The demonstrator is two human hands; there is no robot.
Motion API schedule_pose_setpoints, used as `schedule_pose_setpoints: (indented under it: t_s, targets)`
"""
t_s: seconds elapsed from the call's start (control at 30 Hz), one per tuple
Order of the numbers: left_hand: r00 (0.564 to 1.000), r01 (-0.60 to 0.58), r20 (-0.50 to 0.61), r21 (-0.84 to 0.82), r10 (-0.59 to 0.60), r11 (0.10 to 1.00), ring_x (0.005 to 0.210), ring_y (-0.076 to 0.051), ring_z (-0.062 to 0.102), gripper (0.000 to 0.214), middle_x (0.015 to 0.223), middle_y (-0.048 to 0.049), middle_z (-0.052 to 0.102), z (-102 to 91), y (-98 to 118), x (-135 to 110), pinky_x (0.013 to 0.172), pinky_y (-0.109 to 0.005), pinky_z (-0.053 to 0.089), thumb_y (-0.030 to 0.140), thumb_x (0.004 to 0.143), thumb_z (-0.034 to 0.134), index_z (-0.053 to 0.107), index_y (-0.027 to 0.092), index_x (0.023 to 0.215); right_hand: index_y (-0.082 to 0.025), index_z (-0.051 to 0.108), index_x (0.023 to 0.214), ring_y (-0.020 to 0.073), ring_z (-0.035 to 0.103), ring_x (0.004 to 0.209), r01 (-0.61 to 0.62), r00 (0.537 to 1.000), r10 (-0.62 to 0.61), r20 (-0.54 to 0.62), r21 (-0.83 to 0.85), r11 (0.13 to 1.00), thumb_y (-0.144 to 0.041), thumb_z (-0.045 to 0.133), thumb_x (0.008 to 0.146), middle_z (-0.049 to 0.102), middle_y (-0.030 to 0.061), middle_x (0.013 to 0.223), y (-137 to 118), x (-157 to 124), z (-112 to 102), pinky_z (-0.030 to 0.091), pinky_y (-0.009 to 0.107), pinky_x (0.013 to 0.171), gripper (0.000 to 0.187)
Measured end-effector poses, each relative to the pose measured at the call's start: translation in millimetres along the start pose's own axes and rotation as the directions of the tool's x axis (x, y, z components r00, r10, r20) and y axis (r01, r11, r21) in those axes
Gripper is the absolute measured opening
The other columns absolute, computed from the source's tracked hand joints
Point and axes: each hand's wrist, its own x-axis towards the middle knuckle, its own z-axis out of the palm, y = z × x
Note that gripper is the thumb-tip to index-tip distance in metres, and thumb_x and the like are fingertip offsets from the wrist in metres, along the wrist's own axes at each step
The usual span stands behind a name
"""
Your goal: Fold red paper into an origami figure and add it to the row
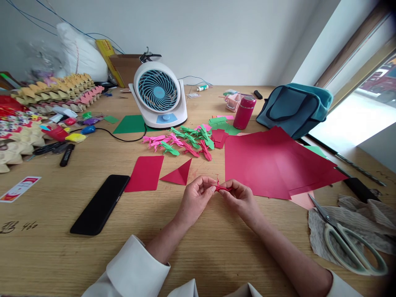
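Note:
A small folded red paper figure (221,188) is pinched between my two hands over the middle of the table, a thin piece sticking up from it. The fingers of my left hand (198,196) close on its left end. On its right end, the thumb and fingers of my right hand (241,200) are pressed together. Beyond them lies a heap of folded paper figures (188,140) in pink, green and red. To the left are a creased red paper triangle (179,173) and a red paper rectangle (145,173). Large red sheets (266,161) spread out on the right.
A black phone (100,204) lies at left. White-handled scissors (349,243) rest on a cloth (371,218) at right. Behind the figures stand a white fan (159,93), a red flask (244,112) and a blue bag (293,107). Egg trays (58,93) fill the far left.

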Motion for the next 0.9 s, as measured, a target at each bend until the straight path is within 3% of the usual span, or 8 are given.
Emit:
schedule_pose_setpoints:
  t_s: [0.13, 0.27, 0.5, 0.9]
  targets:
    - [1.0, -0.016, 0.022, 0.033, 0.016, 0.999, 0.08, -0.014, 0.066, 0.015, 0.088, -0.004, 0.069, -0.6, 4, -1, 0.079, -0.026, 0.054, 0.029, 0.088, 0.061, 0.066, 0.016, 0.093, -0.022, 0.066, 0.079, 0.0208, 0.066, 0.076, -0.003, 1.0, 0.003, 0.028, 0.02, 1.0, -0.054, 0.077, 0.072, 0.072, 0.0052, 0.077, -4, 1, 0, 0.052, 0.035, 0.077, 0.034]
    - [0.997, -0.063, 0.04, 0.065, 0.061, 0.996, 0.086, -0.015, 0.067, 0.012, 0.091, -0.0044, 0.07, 0.0, 3, -1, 0.081, -0.026, 0.053, 0.025, 0.085, 0.064, 0.066, 0.017, 0.093, -0.021, 0.066, 0.078, 0.0196, 0.063, 0.072, -0.004, 1.0, 0.003, -0.02, -0.024, 1.0, -0.055, 0.078, 0.071, 0.072, 0.0054, 0.078, -2, 1, -3, 0.051, 0.033, 0.07, 0.036]
    - [0.982, -0.176, -0.006, 0.317, 0.188, 0.932, 0.073, -0.013, 0.064, 0.004, 0.084, -0.0019, 0.072, 1.1, 8, -4, 0.07, -0.023, 0.05, 0.018, 0.083, 0.065, 0.069, 0.019, 0.086, -0.021, 0.066, 0.078, 0.0171, 0.059, 0.068, -0.008, 1.0, 0.008, -0.013, -0.034, 0.999, -0.055, 0.078, 0.07, 0.069, 0.0037, 0.075, 1, 0, -4, 0.048, 0.03, 0.065, 0.037]
    - [0.974, -0.203, -0.023, 0.351, 0.225, 0.914, 0.072, -0.012, 0.065, 0.004, 0.079, 0.0, 0.073, 2.1, 10, -4, 0.068, -0.022, 0.049, 0.018, 0.085, 0.066, 0.07, 0.019, 0.085, -0.021, 0.066, 0.077, 0.0168, 0.059, 0.071, -0.016, 1.0, 0.016, 0.0, 0.022, 1.0, -0.05, 0.079, 0.072, 0.068, 0.0031, 0.076, -1, -1, -1, 0.045, 0.03, 0.068, 0.032]
